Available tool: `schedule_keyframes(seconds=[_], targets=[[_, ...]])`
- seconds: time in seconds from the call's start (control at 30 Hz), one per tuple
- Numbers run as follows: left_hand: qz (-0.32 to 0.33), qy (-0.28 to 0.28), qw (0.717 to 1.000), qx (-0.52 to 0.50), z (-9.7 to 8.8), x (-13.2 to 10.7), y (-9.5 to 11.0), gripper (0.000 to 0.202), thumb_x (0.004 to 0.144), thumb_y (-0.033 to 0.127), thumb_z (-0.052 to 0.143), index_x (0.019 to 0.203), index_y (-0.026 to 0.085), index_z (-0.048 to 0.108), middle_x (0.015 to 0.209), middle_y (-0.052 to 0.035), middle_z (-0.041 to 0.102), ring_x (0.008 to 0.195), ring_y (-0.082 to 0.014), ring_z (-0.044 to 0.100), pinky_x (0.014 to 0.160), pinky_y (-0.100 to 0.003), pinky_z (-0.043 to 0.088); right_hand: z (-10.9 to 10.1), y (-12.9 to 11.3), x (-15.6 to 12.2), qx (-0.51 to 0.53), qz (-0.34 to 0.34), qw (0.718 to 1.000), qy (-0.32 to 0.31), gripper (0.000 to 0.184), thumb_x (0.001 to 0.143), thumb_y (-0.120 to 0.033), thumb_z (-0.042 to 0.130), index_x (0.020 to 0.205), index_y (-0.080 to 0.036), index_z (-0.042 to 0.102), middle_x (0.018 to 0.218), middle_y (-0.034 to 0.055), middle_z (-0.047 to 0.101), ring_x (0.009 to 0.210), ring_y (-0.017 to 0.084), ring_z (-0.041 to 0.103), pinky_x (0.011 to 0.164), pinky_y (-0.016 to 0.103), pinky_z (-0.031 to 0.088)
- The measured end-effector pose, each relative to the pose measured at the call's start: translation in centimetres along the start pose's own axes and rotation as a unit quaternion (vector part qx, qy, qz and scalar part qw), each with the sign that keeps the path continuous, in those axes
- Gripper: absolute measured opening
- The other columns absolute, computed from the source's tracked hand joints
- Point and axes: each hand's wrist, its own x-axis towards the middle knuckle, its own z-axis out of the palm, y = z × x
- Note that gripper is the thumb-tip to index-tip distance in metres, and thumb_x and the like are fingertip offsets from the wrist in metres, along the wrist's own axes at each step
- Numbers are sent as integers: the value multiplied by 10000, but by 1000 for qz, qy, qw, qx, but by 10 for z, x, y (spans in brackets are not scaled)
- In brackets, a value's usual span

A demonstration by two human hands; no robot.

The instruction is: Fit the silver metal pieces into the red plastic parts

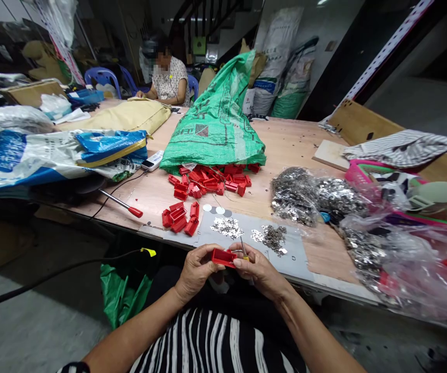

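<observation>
Both hands meet just in front of the table edge, over my lap. My left hand point(197, 269) grips a small red plastic housing point(223, 256) by its left end. My right hand point(257, 268) pinches the housing's right end and also holds a thin metal tool with a yellow grip point(243, 249), pointing up and away. On the grey mat point(297, 254) right ahead lie two small heaps of shiny metal parts point(226, 227). More red housings point(180, 217) sit in a cluster to the left, and a larger pile point(215, 180) spills from a green woven sack point(218, 124).
Clear bags of metal parts point(309, 194) and a pink basket point(394, 178) crowd the right side. A red-tipped tool point(122, 203), a white remote point(152, 160) and blue-white sacks point(52, 153) lie left. Another person point(167, 75) sits at the far end. A green bag point(124, 292) hangs below the table.
</observation>
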Motion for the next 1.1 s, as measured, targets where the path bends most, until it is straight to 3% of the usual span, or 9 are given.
schedule_keyframes(seconds=[0.1, 0.2, 0.3, 0.37, 0.43, 0.6, 0.7, 0.87, 1.1], targets=[[-39, 41, 997, -61, 0, 3, -7, 296, 714, 269, 741, 987, 182, 668, 781, -2, 682, 608, -105, 568, 563, -207, 453, 3, -2, 10, -23, -6, 1000, 8, 404, 727, -407, 750, 968, -201, 501, 672, -57, 477, 500, 47, 347, 457, 179, 196], [-40, 89, 994, -58, 0, 6, -7, 310, 727, 281, 727, 1008, 174, 650, 834, -16, 685, 614, -105, 566, 535, -204, 450, 7, -6, 20, -92, -8, 995, 23, 381, 770, -469, 693, 962, -203, 499, 636, -56, 494, 510, 65, 393, 469, 179, 233], [4, 104, 993, 49, -4, 8, 0, 279, 752, 287, 706, 1007, 185, 658, 904, -34, 692, 752, -149, 625, 652, -241, 498, 7, -9, 28, -180, -19, 983, 38, 386, 813, -524, 605, 1013, -205, 520, 596, -52, 512, 493, 90, 427, 471, 196, 278], [51, 98, 983, 144, -8, 9, 4, 270, 768, 272, 694, 1026, 202, 662, 955, -39, 693, 871, -174, 637, 786, -278, 498, 2, -12, 30, -249, -50, 965, 69, 371, 827, -522, 570, 1022, -208, 537, 678, -27, 568, 509, 106, 471, 500, 222, 347], [88, 94, 969, 213, -14, 10, 7, 273, 791, 260, 672, 1060, 214, 652, 997, -45, 690, 941, -185, 632, 871, -307, 477, -8, -15, 31, -345, -87, 927, 118, 311, 841, -484, 548, 995, -215, 565, 812, 3, 617, 587, 131, 537, 575, 256, 413], [110, 92, 954, 263, -21, 12, 6, 281, 827, 281, 632, 1100, 215, 623, 1012, -60, 676, 947, -190, 627, 873, -324, 482, -36, -22, 29, -585, -145, 772, 202, 148, 853, -287, 500, 905, -213, 617, 897, 38, 660, 826, 201, 602, 759, 315, 432], [98, 91, 959, 249, -18, 12, 5, 279, 824, 292, 634, 1091, 213, 622, 1010, -64, 674, 945, -197, 629, 869, -328, 484, -38, -22, 31, -641, -147, 729, 187, 152, 845, -213, 493, 919, -210, 626, 935, 49, 654, 856, 198, 600, 776, 312, 432], [91, 80, 963, 242, -14, 11, 8, 280, 807, 280, 651, 1078, 211, 636, 1015, -67, 684, 952, -209, 630, 891, -339, 474, -24, -22, 44, -679, -143, 700, 169, 151, 879, -202, 488, 916, -209, 634, 924, 52, 640, 824, 194, 598, 722, 295, 430], [81, 89, 964, 237, -18, 10, 10, 282, 808, 279, 649, 1083, 219, 634, 1026, -58, 683, 972, -205, 627, 909, -334, 461, -27, -25, 49, -670, -156, 709, 156, 140, 886, -210, 496, 907, -216, 635, 901, 44, 629, 819, 182, 593, 723, 283, 420]])
